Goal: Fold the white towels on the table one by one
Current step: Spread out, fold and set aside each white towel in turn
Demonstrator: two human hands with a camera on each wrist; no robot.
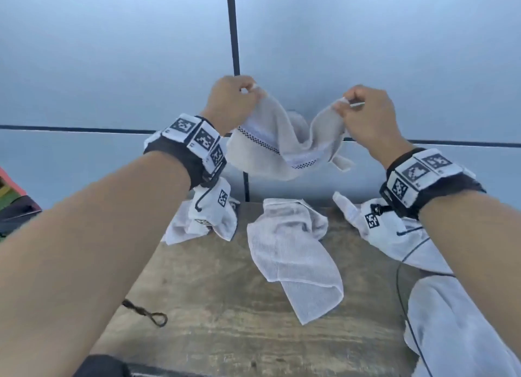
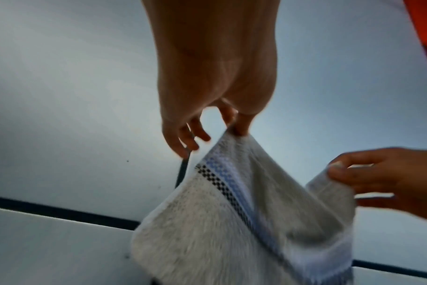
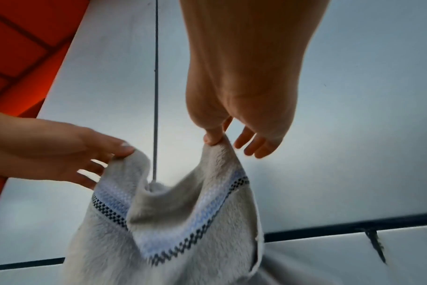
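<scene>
A white towel [image 1: 279, 145] with a black checkered stripe hangs in the air above the far edge of the wooden table [image 1: 214, 306]. My left hand [image 1: 234, 100] pinches its left top corner between thumb and forefinger. My right hand [image 1: 363, 106] pinches the right top corner. The towel sags in a fold between them. The left wrist view shows the towel [image 2: 232, 221] under my left hand [image 2: 237, 125]. In the right wrist view my right hand [image 3: 215, 138] pinches the towel [image 3: 183, 221].
A crumpled white towel [image 1: 290, 250] lies mid-table, another [image 1: 203, 221] at the far left, more white cloth [image 1: 394, 235] at the right. A dark loop of cord [image 1: 146, 313] lies at the front left. A grey panelled wall [image 1: 112, 66] stands behind.
</scene>
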